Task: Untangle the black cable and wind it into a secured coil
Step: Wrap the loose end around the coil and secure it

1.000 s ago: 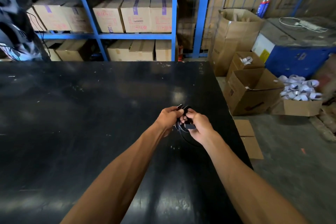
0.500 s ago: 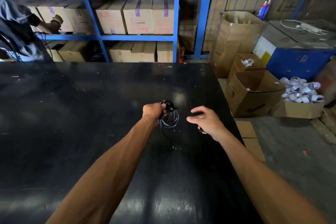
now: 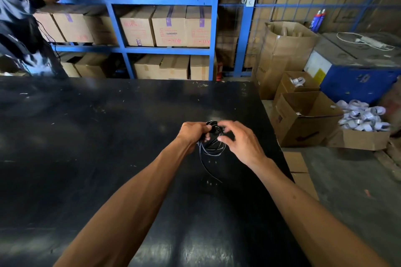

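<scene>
The black cable (image 3: 211,147) hangs as a small bundle of loops over the black table (image 3: 86,136), with one loose end trailing down toward me. My left hand (image 3: 192,133) is closed around the top of the bundle. My right hand (image 3: 238,141) is beside it on the right, its fingertips touching the top of the loops and its fingers spread. The cable's upper part is hidden between the two hands.
The table's right edge runs just right of my right arm. Beyond it on the floor stand open cardboard boxes (image 3: 303,117) and a box of white rolls (image 3: 362,123). Blue shelving (image 3: 165,50) with cartons stands behind. Another person (image 3: 19,34) is at the far left.
My right hand, apart from the cable half a second ago, has come back to the bundle. My left hand keeps holding the loops. The person at far left raised an arm.
</scene>
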Demonstrator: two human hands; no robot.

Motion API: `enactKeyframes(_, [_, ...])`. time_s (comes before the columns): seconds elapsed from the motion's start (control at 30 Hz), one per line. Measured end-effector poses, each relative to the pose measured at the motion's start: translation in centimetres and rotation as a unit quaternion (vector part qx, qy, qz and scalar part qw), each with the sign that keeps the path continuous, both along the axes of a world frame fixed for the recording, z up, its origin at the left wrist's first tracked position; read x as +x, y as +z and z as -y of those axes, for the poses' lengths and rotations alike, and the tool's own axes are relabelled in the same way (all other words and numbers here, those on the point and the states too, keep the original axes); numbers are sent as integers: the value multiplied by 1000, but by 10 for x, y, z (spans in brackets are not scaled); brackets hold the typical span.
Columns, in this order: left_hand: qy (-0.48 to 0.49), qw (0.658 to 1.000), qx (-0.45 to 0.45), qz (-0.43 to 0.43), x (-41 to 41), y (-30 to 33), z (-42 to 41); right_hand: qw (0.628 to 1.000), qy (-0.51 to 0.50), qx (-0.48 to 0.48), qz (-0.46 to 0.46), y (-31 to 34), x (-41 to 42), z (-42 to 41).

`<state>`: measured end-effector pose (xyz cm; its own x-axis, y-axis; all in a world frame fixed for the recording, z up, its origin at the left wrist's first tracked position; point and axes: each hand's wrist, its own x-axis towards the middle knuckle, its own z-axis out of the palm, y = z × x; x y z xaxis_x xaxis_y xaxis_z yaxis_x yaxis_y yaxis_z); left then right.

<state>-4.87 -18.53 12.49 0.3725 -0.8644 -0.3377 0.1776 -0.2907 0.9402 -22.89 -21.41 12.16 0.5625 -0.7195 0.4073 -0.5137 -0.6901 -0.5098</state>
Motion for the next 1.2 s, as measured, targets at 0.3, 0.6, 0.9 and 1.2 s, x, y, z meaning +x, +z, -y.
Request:
enactKeyframes(0.3, [-156,987,-23,30,-4,12,-15,999,2,-35,-5,21,-5,14])
enactKeyframes(0.6, [-152,987,-53,-26,-5,18,-16,996,-12,-86,10,30,-3,14])
enactKeyframes(0.9, [-202,975,-41,83,8,31,-16,993,48,11,-111,61,4,22])
enactKeyframes(1.2, [-199,969,-43,141,11,10,-27,982,-69,33,-174,58,14,22])
